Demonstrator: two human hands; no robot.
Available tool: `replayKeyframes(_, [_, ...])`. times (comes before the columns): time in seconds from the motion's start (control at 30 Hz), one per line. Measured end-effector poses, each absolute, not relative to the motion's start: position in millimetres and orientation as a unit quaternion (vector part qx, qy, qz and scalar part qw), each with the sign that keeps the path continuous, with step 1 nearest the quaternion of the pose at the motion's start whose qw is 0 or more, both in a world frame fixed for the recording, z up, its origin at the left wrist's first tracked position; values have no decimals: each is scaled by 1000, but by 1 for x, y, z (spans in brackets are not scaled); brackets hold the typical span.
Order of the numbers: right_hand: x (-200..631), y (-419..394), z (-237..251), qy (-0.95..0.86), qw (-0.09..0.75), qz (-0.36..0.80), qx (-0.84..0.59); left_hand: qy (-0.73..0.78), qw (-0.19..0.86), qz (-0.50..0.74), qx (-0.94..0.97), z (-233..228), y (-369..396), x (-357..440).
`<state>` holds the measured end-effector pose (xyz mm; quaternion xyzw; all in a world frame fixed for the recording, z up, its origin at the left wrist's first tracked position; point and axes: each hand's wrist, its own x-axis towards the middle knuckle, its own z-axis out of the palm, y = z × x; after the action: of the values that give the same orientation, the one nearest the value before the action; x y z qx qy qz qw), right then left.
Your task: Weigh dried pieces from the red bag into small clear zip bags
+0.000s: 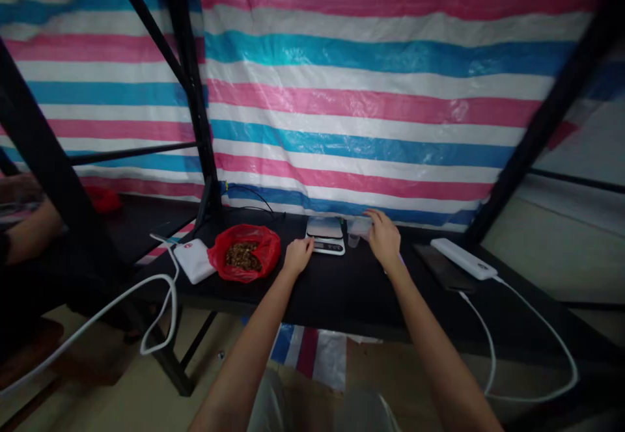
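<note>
At the far left, another person's forearm [36, 233] rests by a separate dark table, with a red bundle [101, 199] beyond it. On the near tabletop [342, 292], a white power bank [194, 261] lies just beside a red plastic bag [270, 250], which stands opened wide with brown pieces [241, 256] heaped inside. Next comes the left hand [297, 256], its fingers curled and their tips at the front left edge of a white scale [336, 248]; whether they grip it or merely touch it cannot be told. The scale sits flat on the tabletop between the two hands, display facing the person. Just to its right are a small clear cup [353, 241] and a clear plastic item [359, 226]. The right hand [384, 240] reaches to that item with fingers extended and partly bent; their hold on it is unclear. Farther right lie a dark phone [442, 268] and a long white power bank [463, 258]. So far the bag is open and the scale set out, while the visible pieces are all in the bag; any remaining handling looks to be ahead, though the scale's reading is illegible.
</note>
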<state>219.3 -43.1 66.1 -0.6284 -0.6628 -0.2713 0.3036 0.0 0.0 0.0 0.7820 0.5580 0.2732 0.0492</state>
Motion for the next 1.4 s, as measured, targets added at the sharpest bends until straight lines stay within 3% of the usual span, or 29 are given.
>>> replayKeyframes(0.1, [252,3,51,-683,180,-230,-669,568,66,287,768,1,3,0])
replayKeyframes(0.23, [272,25,40,-710,94,-191,-671,573,74,293,762,-1,9,2])
replayKeyframes(0.6, [273,26,38,-715,25,-214,-665,564,58,321,759,-9,20,0])
replayKeyframes(0.77, [274,20,51,-665,98,-234,-702,565,61,325,756,-7,18,0])
replayKeyframes(0.87, [256,15,58,-596,287,-210,-720,557,60,347,752,-2,13,0])
replayKeyframes(0.97, [212,8,51,-634,437,-134,-623,529,73,381,755,0,7,0])
replayKeyframes(1.17, [119,-2,6,-737,441,-38,-511,485,77,409,769,-6,8,1])
replayKeyframes(1.3, [117,1,-3,-704,491,-17,-512,464,79,429,771,-8,13,2])
replayKeyframes(1.4, [127,-2,-2,-712,478,-23,-515,465,102,439,762,-6,14,4])
